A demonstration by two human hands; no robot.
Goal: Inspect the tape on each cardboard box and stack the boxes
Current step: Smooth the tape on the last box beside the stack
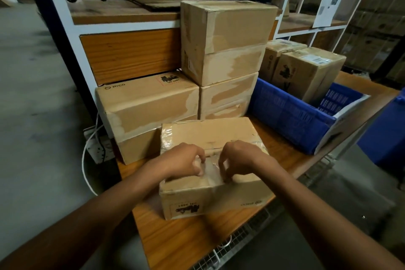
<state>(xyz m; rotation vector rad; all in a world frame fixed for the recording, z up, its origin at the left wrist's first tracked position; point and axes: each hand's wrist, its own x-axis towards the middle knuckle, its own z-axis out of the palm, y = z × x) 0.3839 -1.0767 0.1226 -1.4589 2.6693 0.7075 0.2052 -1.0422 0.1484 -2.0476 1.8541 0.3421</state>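
Head view puts the brown rectangular cardboard box (210, 136) at 6 o'clock on the orange wooden table (175, 239). The left hand (186, 160) and right hand (241, 156) have bent fingers, tips down on its glossy clear tape strip (210, 165); whether they pinch a loose edge or merely press cannot be told. Best to run the fingertips along the whole seam, feeling for lifted edges, before lifting it onto the stack of taped cardboard boxes (228, 39) at 12 o'clock. Its underside and far face are hidden, and sheen blurs the tape's edges.
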